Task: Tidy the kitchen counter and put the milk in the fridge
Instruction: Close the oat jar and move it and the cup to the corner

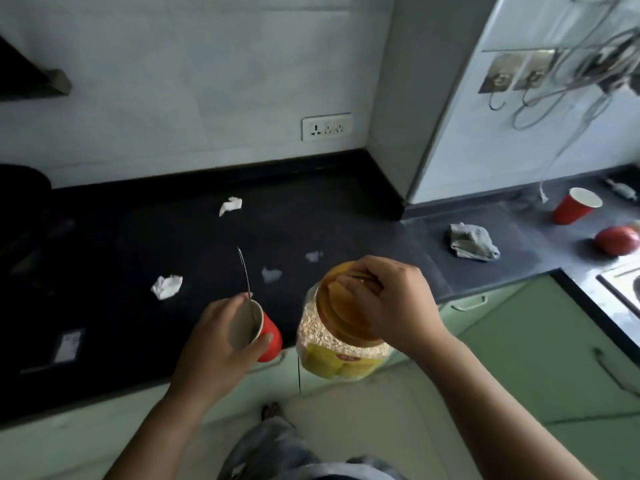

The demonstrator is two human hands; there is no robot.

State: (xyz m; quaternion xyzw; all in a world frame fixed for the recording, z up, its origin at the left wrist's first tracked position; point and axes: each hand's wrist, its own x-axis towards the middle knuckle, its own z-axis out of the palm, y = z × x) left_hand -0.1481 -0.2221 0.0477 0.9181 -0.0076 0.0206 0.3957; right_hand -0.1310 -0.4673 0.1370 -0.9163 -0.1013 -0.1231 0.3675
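My left hand [211, 344] grips a red paper cup [266, 332] tilted toward me, with a metal spoon [245, 275] standing in it. My right hand [391, 303] holds a clear plastic jar of oats [332, 348] by its orange lid [332, 299], lifted in front of the counter's edge. Crumpled white tissues [167, 287] [230, 205] [271, 274] lie scattered on the black counter [156, 237]. A small carton-like pack [67, 346] lies flat at the counter's near left; I cannot tell whether it is the milk.
A grey rag [472, 241], a second red cup [576, 205] and a red fruit [618, 240] sit on the right counter section. A steel sink [623, 287] is at far right. Green cabinet doors [519, 341] run below. A dark appliance [20, 216] fills the left.
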